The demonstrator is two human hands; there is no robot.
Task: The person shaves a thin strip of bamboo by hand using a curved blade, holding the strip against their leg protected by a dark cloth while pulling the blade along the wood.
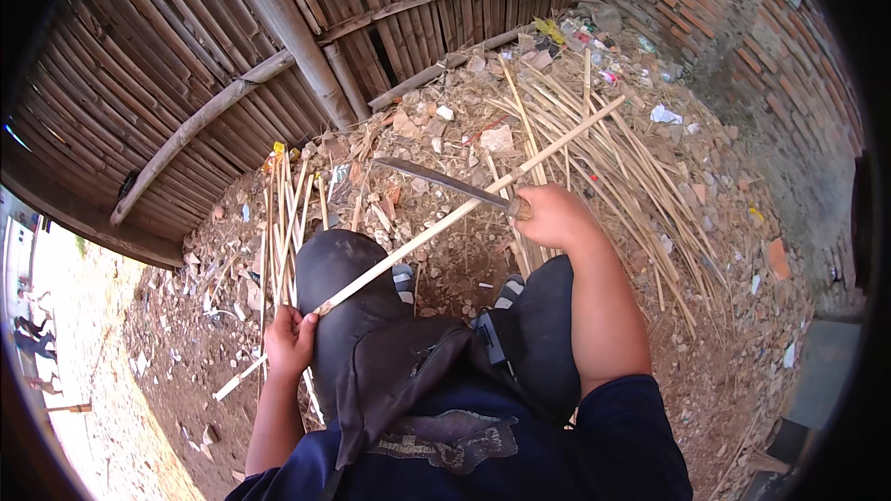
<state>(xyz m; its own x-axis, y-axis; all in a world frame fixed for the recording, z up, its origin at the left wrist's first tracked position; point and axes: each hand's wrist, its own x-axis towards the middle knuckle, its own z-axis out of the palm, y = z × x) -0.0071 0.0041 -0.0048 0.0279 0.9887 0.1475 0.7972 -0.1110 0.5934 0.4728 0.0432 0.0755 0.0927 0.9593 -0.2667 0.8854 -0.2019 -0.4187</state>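
The person sits with both knees up and works on a long, thin bamboo stick. The left hand is curled tight around the stick low down, just beside the left knee. A short piece of the stick pokes out below that hand, toward the dirt ground.

From the left hand the stick runs up and away to the right. It crosses over the left knee, passes just beside the right hand, and goes on far past it, over the pile of split bamboo strips. So the stick lies on a slant, low near the left hand and high beyond the right hand.

The right hand is closed in a fist around the handle of a big knife. The dark blade points away from that hand to the left and a little up. It lies across the stick and touches it just beside the right hand, so blade and stick make a thin cross there. The right hand is the one nearer to where the blade meets the stick; the left hand is well apart from that spot, down the stick.

More thin sticks lie on the ground above the left hand. A bamboo wall stands behind them.
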